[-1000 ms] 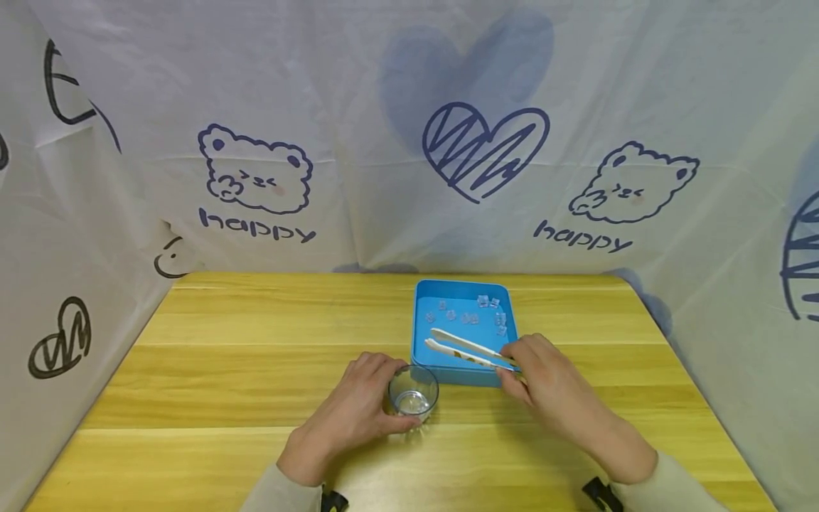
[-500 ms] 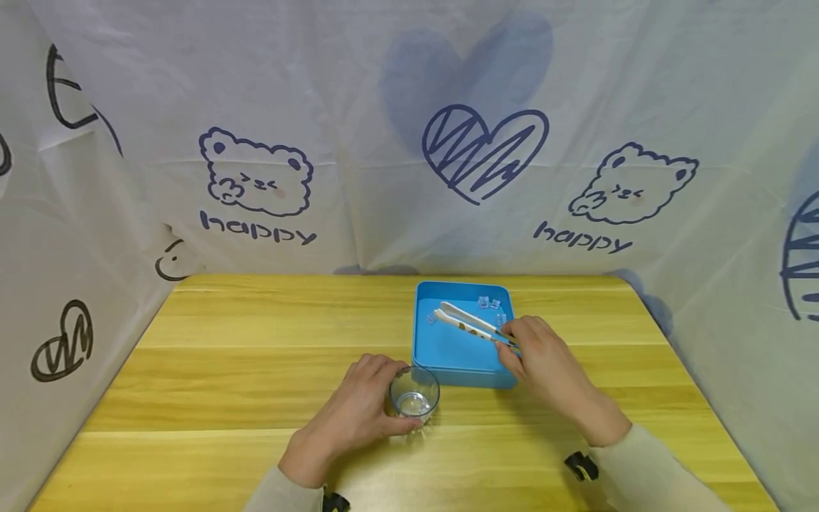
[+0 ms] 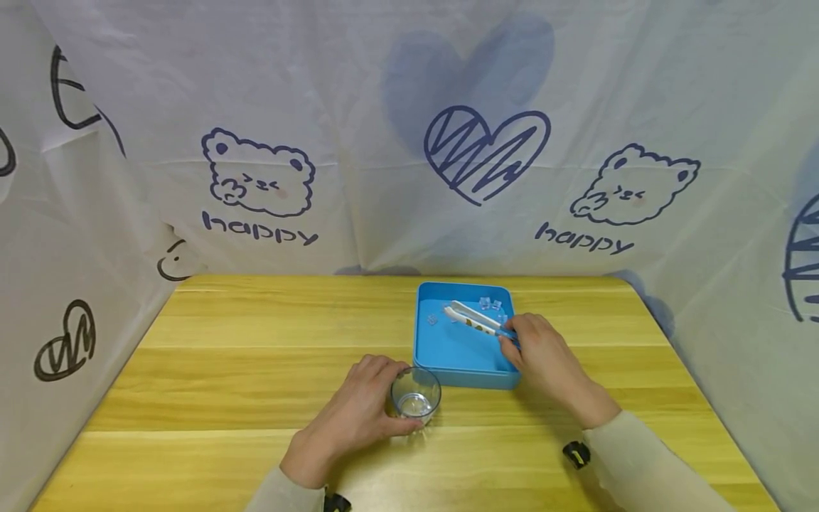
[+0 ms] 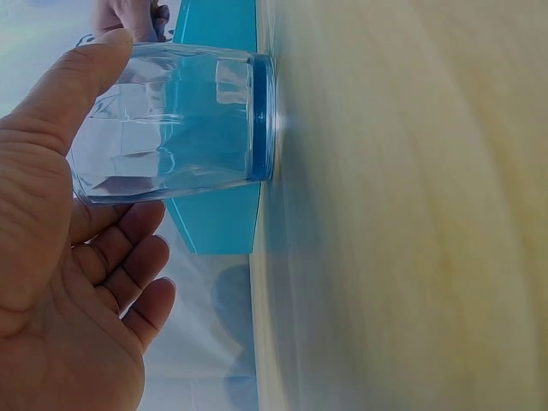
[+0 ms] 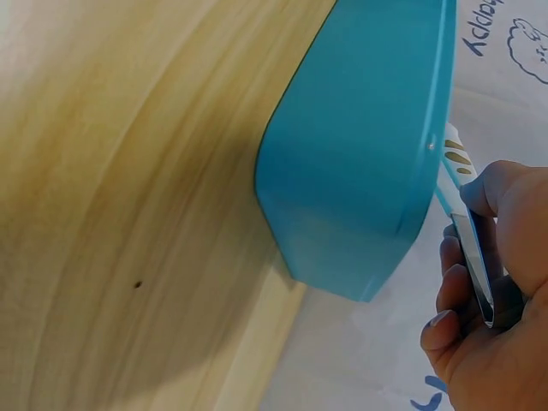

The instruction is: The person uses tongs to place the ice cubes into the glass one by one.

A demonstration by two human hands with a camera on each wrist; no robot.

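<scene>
A clear drinking glass [image 3: 415, 395] stands upright on the table, and my left hand [image 3: 365, 405] holds it from its left side, thumb and fingers around it. Its faceted wall shows in the left wrist view. My right hand [image 3: 544, 359] grips white-tipped tongs [image 3: 473, 318] by their metal end. The tips reach over the inside of the blue tray [image 3: 448, 355], among small clear cubes; whether they touch one is too small to tell. Several clear cubes [image 3: 485, 303] lie at the tray's back right, and another cube [image 3: 431, 320] lies at its left.
The wooden table [image 3: 224, 384] extends on both sides of the tray and glass. A white cloth [image 3: 365, 178] with printed bears and hearts hangs behind the table and along its sides. The tray's raised wall [image 5: 342, 154] stands close to the right hand.
My right hand and the tongs have moved away from me, deeper over the tray. The tong tips have drawn closer together. My left hand stays on the glass.
</scene>
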